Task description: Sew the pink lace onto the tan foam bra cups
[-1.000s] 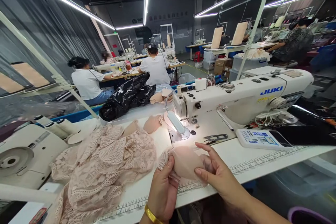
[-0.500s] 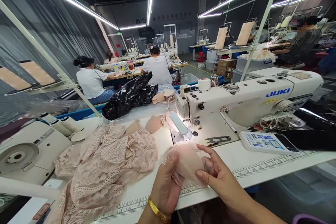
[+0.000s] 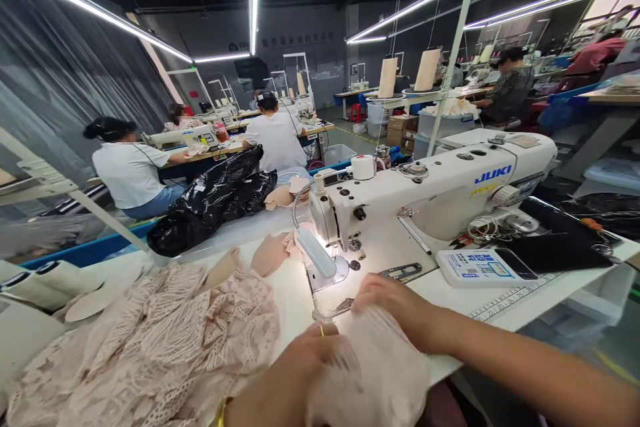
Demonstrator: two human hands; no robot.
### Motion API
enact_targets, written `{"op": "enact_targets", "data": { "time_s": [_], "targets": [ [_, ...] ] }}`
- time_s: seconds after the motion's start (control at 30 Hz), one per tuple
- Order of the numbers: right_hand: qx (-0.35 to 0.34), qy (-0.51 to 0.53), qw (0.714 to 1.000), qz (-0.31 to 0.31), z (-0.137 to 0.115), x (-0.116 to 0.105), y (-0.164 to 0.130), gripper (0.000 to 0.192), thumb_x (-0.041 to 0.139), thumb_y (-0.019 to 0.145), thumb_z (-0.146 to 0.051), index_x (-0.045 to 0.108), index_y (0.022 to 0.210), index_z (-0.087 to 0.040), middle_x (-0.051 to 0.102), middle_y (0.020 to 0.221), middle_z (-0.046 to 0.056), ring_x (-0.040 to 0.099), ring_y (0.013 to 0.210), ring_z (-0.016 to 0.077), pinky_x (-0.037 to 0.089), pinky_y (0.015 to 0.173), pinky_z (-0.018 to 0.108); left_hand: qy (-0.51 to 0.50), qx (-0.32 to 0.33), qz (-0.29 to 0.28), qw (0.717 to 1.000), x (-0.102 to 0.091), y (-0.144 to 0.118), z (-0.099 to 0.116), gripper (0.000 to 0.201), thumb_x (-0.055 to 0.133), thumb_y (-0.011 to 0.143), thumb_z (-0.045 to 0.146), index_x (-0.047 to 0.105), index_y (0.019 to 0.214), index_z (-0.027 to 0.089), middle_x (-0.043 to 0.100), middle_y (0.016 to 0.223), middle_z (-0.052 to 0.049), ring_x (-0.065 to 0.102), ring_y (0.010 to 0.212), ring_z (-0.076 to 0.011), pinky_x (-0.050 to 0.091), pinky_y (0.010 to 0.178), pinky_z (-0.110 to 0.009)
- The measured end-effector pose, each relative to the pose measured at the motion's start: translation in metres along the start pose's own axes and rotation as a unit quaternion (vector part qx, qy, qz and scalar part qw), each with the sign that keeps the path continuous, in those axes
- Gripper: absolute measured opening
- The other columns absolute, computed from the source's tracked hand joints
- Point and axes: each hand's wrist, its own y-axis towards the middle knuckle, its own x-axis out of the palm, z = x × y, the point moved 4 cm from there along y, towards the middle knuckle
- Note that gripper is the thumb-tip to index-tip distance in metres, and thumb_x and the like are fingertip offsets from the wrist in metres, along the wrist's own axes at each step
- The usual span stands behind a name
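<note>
A pale pink bra cup with sheer fabric [image 3: 377, 363] hangs between my hands at the table's front edge, blurred by motion. My left hand [image 3: 305, 363], with a ring on one finger, is closed on its left side. Gripping its upper edge is my right hand [image 3: 387, 300], fingers pinched together and partly smeared. Just beyond them lies the lit needle plate of the white sewing machine [image 3: 345, 267]; a slim work lamp [image 3: 316, 251] covers the needle. Thread snips [image 3: 403, 271] rest on the machine bed behind my right hand.
Beige lace [image 3: 165, 333] is heaped on the left of the table, with loose cups [image 3: 270, 255] behind it. A phone [image 3: 485, 267] lies to the right. Past the table are a black plastic bag [image 3: 215, 193] and people at other machines.
My view has swung right. The cup has turned and come lower and nearer, its fabric now hanging down. My right hand has gone from spread fingers to a pinch at the top edge.
</note>
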Motion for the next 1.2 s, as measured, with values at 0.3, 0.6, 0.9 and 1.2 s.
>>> {"op": "enact_targets", "data": {
  "time_s": [0.3,0.6,0.9,1.2],
  "targets": [
    [-0.119,-0.212,0.968,-0.062,0.046,0.007,0.041,0.034,0.041,0.098,-0.003,0.064,0.081,-0.021,0.071,0.088,0.004,0.057,0.089,0.0193,0.039,0.075,0.031,0.664,0.165,-0.281,0.674,0.010,0.053,0.005,0.045,0.055,0.055,-0.010,0.074,0.076,0.024,0.068,0.120,-0.006,0.066,0.104,-0.0319,0.043,0.097,-0.051],
    [-0.051,-0.163,0.983,-0.063,0.056,0.001,0.033,0.039,0.045,0.088,0.003,0.073,0.092,-0.025,0.074,0.091,0.004,0.060,0.093,0.0222,0.044,0.084,0.034,0.682,0.138,-0.267,0.667,0.005,0.051,0.007,0.049,0.053,0.055,-0.011,0.075,0.079,0.026,0.068,0.124,-0.003,0.062,0.103,-0.0330,0.043,0.090,-0.045],
    [-0.024,-0.194,0.980,-0.042,0.060,0.002,0.037,0.043,0.048,0.083,0.006,0.074,0.100,-0.024,0.074,0.094,0.004,0.059,0.093,0.0218,0.044,0.084,0.032,0.656,0.180,-0.257,0.687,-0.006,0.062,0.006,0.036,0.062,0.062,-0.004,0.074,0.076,0.027,0.070,0.123,0.004,0.061,0.102,-0.0253,0.039,0.088,-0.038],
    [-0.030,-0.203,0.977,-0.058,0.059,0.003,0.037,0.043,0.046,0.085,0.007,0.073,0.101,-0.023,0.073,0.095,0.004,0.058,0.090,0.0212,0.044,0.083,0.031,0.663,0.185,-0.259,0.677,-0.010,0.063,0.003,0.033,0.066,0.066,0.002,0.075,0.079,0.030,0.069,0.121,0.007,0.062,0.101,-0.0241,0.038,0.089,-0.038]
  ]
}}
